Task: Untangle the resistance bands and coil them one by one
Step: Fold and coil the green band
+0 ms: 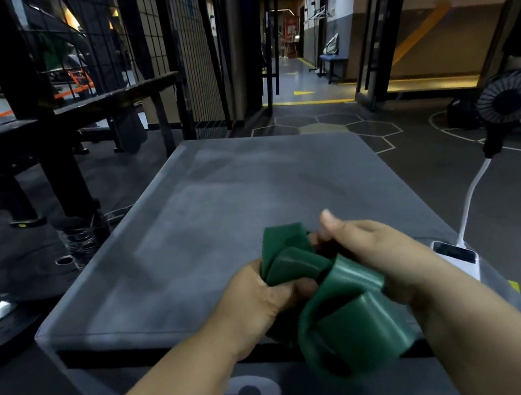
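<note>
Clutching green band (338, 291), left grip (256, 299) and right grip (384, 255) hide its middle

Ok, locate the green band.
Head view, lower centre: the green band sits bunched between the left hand and right hand, over the grey platform near its front edge.

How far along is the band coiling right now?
Done: no finished coil lies on the grey pad. In hand: one green band, bunched in loose, uneven loops, held by the left hand and the right hand above the pad's near edge. Left: tidy this band into a coil; no other bands are in view.
</note>
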Motion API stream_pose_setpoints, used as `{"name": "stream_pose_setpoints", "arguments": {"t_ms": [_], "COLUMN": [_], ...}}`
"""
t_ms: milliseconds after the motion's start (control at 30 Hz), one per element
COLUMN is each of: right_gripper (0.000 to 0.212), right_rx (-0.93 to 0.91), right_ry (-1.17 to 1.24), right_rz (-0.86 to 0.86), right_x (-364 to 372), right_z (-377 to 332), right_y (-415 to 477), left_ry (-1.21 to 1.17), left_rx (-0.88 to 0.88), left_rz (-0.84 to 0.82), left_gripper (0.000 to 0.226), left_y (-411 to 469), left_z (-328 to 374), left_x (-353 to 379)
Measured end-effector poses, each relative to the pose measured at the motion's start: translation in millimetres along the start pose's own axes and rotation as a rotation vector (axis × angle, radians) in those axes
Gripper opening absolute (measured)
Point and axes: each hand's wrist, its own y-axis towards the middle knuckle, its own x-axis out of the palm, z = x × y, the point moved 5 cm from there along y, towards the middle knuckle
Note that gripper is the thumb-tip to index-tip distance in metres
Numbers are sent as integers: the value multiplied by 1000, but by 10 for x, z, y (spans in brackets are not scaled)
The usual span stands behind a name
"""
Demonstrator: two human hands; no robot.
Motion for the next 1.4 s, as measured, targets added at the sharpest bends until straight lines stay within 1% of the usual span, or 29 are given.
{"name": "stream_pose_setpoints", "arguments": {"t_ms": [67, 133, 167, 233, 300, 333, 367, 400, 467, 500, 567, 633, 667, 733, 767, 833, 867, 900, 967, 1000, 1100, 1133, 1200, 1233, 1300, 1400], "right_gripper": [66, 65, 64, 68, 82, 90, 94, 91, 75, 70, 67, 69, 69, 61, 55, 47, 48, 55, 78, 83, 87, 85, 73, 66, 59, 45], "right_rx": [16, 18, 26, 60, 96, 103, 97, 86, 61, 50, 24, -42, -89, -172, -197, -242, -273, -307, -363, -389, -455, -466, -503, -523, -543, -569], "right_ry": [4, -29, -49, -89, -132, -137, -102, -24, 148, 187, 197, 195, 202, 250, 287, 348, 371, 391, 420, 431, 449, 434, 337, 248, 59, -217], "right_rz": [119, 181, 169, 101, 31, 4, -10, -10, -20, -38, -70, -67, -47, 12, 43, 85, 94, 100, 137, 157, 163, 154, 95, 63, 16, 9], "right_x": [-158, -272, -284, -241, -134, -67, -7, 37, 106, 139, 197, 209, 188, 89, 6, -188, -288, -383, -549, -623, -750, -757, -711, -664, -578, -372], "right_z": [17, 28, 34, 92, 171, 202, 225, 233, 211, 201, 211, 213, 194, 140, 120, 56, 24, 1, -31, -40, -66, -63, -66, -62, -31, 29], "right_y": [7, -5, -22, -47, -57, -54, -42, -30, -22, -19, -7, 27, 44, 72, 91, 119, 132, 149, 161, 162, 163, 163, 147, 129, 107, 91], "left_ry": [0, 17, 21, 40, 90, 109, 119, 125, 171, 202, 217, 184, 161, 117, 103, 98, 109, 126, 135, 118, 16, -43, -212, -306, -443, -536], "left_rx": [-19, -6, 13, 44, 59, 66, 83, 94, 121, 131, 144, 128, 111, 90, 94, 88, 72, 46, -39, -86, -197, -218, -240, -239, -209, -115], "left_rz": [122, 295, 356, 471, 598, 638, 647, 635, 598, 584, 561, 548, 554, 558, 532, 443, 385, 316, 174, 117, -1, -23, -25, -12, 31, 86], "left_gripper": [41, 41, 41, 33, 23, 22, 22, 22, 21, 20, 17, 21, 29, 48, 51, 43, 40, 39, 40, 44, 62, 68, 74, 73, 73, 75], "left_y": [31, 74, 84, 86, 64, 49, 45, 46, 43, 42, 37, 40, 39, 25, 32, 34, 30, 34, 42, 37, 16, 12, 7, 3, 10, 18], "left_z": [-17, -48, -35, 7, 63, 97, 121, 140, 181, 190, 193, 181, 178, 208, 226, 286, 314, 324, 294, 264, 172, 150, 142, 157, 187, 242], "left_x": [-83, -215, -261, -327, -390, -411, -423, -420, -398, -386, -366, -367, -383, -421, -435, -433, -430, -426, -420, -420, -390, -381, -377, -376, -394, -428]}}
